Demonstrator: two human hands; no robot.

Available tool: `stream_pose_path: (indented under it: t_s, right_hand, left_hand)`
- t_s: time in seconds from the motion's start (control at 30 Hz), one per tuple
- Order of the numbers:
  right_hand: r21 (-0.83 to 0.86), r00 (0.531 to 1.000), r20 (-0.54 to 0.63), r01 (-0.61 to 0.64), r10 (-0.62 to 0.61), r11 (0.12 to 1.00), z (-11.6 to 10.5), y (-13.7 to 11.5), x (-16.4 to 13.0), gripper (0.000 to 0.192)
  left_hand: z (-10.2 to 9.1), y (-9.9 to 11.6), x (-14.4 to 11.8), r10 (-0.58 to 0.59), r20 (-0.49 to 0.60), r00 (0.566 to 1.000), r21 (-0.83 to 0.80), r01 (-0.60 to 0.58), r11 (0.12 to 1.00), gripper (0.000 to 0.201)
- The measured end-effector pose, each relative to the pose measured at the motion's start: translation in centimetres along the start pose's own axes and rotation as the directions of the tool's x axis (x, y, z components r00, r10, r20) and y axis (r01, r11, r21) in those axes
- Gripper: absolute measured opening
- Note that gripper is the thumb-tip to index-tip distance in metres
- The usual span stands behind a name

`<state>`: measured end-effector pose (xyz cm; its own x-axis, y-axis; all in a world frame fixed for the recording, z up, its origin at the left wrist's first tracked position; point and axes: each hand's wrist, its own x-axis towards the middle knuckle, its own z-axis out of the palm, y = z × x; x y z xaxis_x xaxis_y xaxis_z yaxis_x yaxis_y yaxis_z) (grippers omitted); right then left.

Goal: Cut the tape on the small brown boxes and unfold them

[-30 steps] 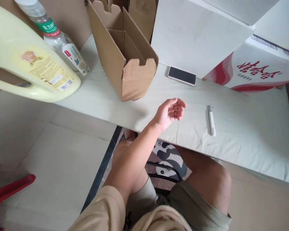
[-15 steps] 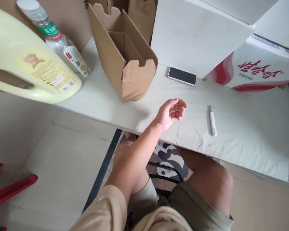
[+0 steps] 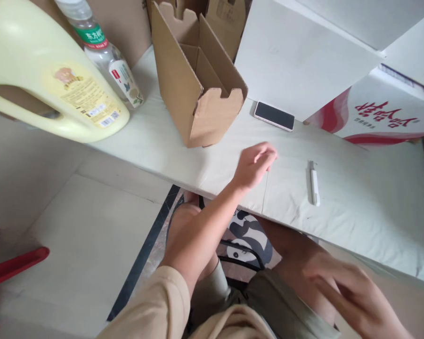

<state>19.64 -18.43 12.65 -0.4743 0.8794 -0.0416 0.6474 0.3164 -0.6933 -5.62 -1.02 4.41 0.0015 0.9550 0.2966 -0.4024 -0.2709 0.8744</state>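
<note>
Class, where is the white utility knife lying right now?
In the head view, the white utility knife lies on the table, right of the left hand, below the phone.

the left hand [image 3: 255, 165] is stretched forward on a bare, nearly straight forearm, back of the hand turned up, fingers loosely curled inward and holding nothing. the right hand [image 3: 353, 294] sits low and close at the lower right, blurred, its fingers spread and pointing left above the right knee, also without anything in it. both thighs show below, in short trousers.
</note>
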Motion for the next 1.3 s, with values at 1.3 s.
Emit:
stream_pose_path:
  t_s: [1.3]
  right_hand:
    - [-0.113,0.481,-0.83,0.351,-0.282,0.93,1.0,6.2,14.0,0.045]
  left_hand:
    - [-4.1,1.3,0.5,0.173,-0.136,0.975,0.173,-0.148,0.974,0.058]
